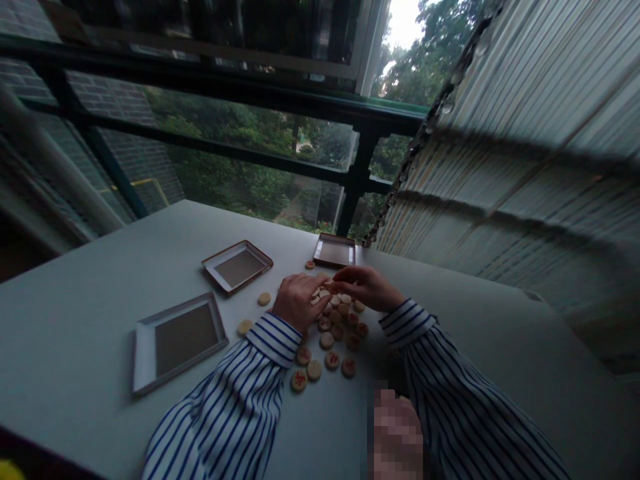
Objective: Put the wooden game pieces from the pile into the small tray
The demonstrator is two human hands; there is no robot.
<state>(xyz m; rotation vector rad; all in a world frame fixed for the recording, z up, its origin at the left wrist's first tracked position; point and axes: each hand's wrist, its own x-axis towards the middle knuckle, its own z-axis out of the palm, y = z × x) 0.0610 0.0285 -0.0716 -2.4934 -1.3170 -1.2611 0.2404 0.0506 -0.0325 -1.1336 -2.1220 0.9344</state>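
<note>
Round wooden pieces [327, 340], some with red markings, lie scattered on the white table [115, 267]. My left hand [299, 300] is over the left side of the pile, its fingers apart and bent towards the pieces. From the right, my right hand [367, 287] reaches to the pile's far side, thumb and fingertips close together; what they hold, if anything, is too small to make out. The fingertips of both hands are near each other and cover part of the pile.
Two shallow trays or lids, one grey [175, 343] and one brown-rimmed [238, 267], lie left of the pieces. Another brown-rimmed tray [335, 251] lies beyond my hands. Railings and windows border the far edge; a pleated curtain [500, 167] hangs at right.
</note>
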